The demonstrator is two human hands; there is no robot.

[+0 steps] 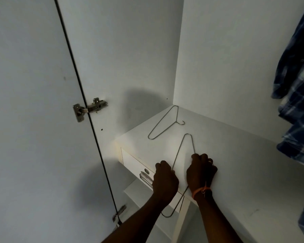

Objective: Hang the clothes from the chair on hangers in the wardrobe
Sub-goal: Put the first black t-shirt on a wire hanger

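Note:
A thin metal wire hanger (182, 145) lies over the front edge of the white wardrobe shelf (235, 163), and both my hands hold it. My left hand (164, 181) grips its left wire arm. My right hand (201, 171), with an orange thread at the wrist, grips its right arm near the hook, which is hidden under the fingers. A second metal hanger (165, 123) lies flat further back on the shelf, untouched. A blue plaid shirt (298, 85) hangs at the right edge of the wardrobe.
The open wardrobe door (33, 120) stands to the left on a metal hinge (89, 109). Below the shelf's front edge is a white drawer (135, 163) with a lock and a metal handle (146, 178).

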